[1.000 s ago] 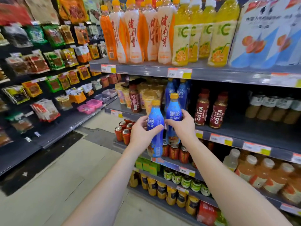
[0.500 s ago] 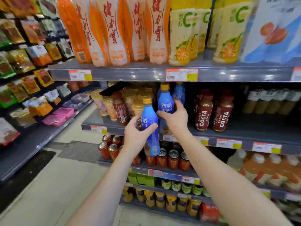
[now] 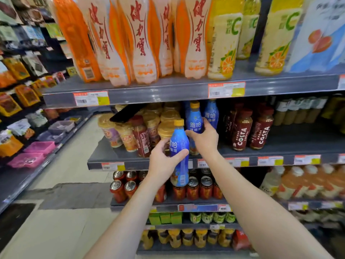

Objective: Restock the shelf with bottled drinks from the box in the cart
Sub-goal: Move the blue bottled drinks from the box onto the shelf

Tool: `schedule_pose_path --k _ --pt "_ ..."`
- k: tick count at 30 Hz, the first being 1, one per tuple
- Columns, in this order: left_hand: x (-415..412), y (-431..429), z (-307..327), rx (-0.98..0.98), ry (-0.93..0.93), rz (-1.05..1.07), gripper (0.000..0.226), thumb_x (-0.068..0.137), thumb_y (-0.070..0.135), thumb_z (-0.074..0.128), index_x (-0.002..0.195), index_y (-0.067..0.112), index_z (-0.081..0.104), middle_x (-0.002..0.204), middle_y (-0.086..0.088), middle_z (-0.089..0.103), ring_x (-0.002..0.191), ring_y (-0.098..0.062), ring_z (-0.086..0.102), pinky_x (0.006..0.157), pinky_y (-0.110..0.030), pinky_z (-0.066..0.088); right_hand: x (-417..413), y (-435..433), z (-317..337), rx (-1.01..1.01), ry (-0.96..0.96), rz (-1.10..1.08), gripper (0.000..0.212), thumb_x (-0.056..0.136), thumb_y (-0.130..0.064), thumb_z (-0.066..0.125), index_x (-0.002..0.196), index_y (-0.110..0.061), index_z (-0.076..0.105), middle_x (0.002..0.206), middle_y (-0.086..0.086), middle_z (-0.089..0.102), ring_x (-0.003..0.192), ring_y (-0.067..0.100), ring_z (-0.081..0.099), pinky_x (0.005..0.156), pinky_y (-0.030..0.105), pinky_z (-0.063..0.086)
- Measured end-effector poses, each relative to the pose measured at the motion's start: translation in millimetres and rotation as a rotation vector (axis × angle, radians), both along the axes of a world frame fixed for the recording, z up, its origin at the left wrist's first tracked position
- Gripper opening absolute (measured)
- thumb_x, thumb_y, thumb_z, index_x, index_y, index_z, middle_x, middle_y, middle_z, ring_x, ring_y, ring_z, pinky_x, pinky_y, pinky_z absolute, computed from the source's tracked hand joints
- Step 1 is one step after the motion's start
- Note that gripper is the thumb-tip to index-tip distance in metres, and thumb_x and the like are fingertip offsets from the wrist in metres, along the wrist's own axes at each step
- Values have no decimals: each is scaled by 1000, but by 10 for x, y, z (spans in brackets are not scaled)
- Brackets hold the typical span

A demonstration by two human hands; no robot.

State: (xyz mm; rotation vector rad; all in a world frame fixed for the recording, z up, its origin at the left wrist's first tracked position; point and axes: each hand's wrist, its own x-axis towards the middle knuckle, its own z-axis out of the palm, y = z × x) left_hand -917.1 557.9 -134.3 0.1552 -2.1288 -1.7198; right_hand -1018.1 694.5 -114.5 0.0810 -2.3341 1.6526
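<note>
Two blue bottles with yellow caps are in my hands. My left hand (image 3: pixel 164 161) grips one blue bottle (image 3: pixel 179 146) in front of the middle shelf's edge, upright. My right hand (image 3: pixel 204 140) holds the second blue bottle (image 3: pixel 194 120) on the grey middle shelf (image 3: pixel 280 148), fingers curled round its lower half. A third blue bottle (image 3: pixel 211 113) stands behind it on the same shelf. The box and cart are out of view.
Brown Costa coffee bottles (image 3: pixel 252 128) stand right of the blue ones; yellow-lidded cups and a brown coffee bottle (image 3: pixel 141 139) stand left. Tall orange and yellow bottles (image 3: pixel 141 40) fill the shelf above. Red cans (image 3: pixel 194 187) sit below. Snack racks (image 3: pixel 22 101) line the aisle at left.
Both hands moved closer to the middle shelf. The right hand's bottle went in onto the shelf in front of the third blue bottle; the left hand's bottle rose toward the shelf edge.
</note>
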Motion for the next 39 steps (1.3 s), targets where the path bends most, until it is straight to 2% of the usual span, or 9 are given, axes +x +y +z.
schedule_pose_path --k 9,12,14,18,22,27,33,36,39 --pt "33 101 28 16 46 8 60 75 29 92 128 26 63 117 13 71 106 2 67 88 -22 57 66 36 22 100 -48 -52 91 74 -35 88 150 -16 43 134 10 54 123 26 56 106 41 47" --pt "20 231 54 8 65 2 63 75 29 92 131 23 64 117 14 71 106 2 67 88 -21 56 214 196 -25 71 -64 -60 58 84 -17 75 137 -15 52 121 6 62 110 24 63 98 41 52" --pt "-18 348 86 -5 67 -6 60 74 29 93 127 29 64 115 14 72 105 0 68 88 -22 57 298 356 -69 -6 -145 120 41 88 -3 60 127 -18 58 112 2 67 102 23 67 92 40 56" --pt "-133 644 145 15 52 10 60 73 24 93 125 28 64 113 12 72 99 1 68 83 -18 55 395 765 -140 9 -218 536 58 83 15 51 132 -16 59 119 3 72 113 20 69 92 33 58" --pt "-307 927 162 32 51 40 68 69 21 95 131 18 65 111 9 74 99 0 70 87 -23 57 418 1039 -90 -43 -191 604 56 83 -9 78 134 -23 58 120 -3 73 111 13 70 95 36 57" --pt "-418 1196 233 27 80 147 74 61 35 98 122 24 58 103 14 74 98 0 70 92 -32 58 297 1093 -80 -60 -52 380 64 73 -36 83 131 -23 60 114 -7 73 103 8 71 93 40 59" --pt "-442 1337 327 -170 144 199 71 69 43 92 130 23 64 119 10 67 102 -3 66 91 -30 58 179 1129 -27 -76 68 242 52 83 -17 81 127 -28 55 109 -18 66 97 -14 61 78 7 47" --pt "-474 1340 383 -161 118 199 71 70 36 93 132 20 62 114 9 70 101 -2 67 88 -25 57 95 1122 -17 -48 115 236 48 84 -22 78 128 -24 60 116 -11 66 107 -3 62 88 18 51" --pt "-505 1301 418 -176 88 201 53 75 27 91 122 17 68 106 13 72 94 5 68 83 -14 55 -6 1105 -43 -18 104 235 55 82 -24 76 134 -26 59 118 -6 67 109 8 64 94 36 56"
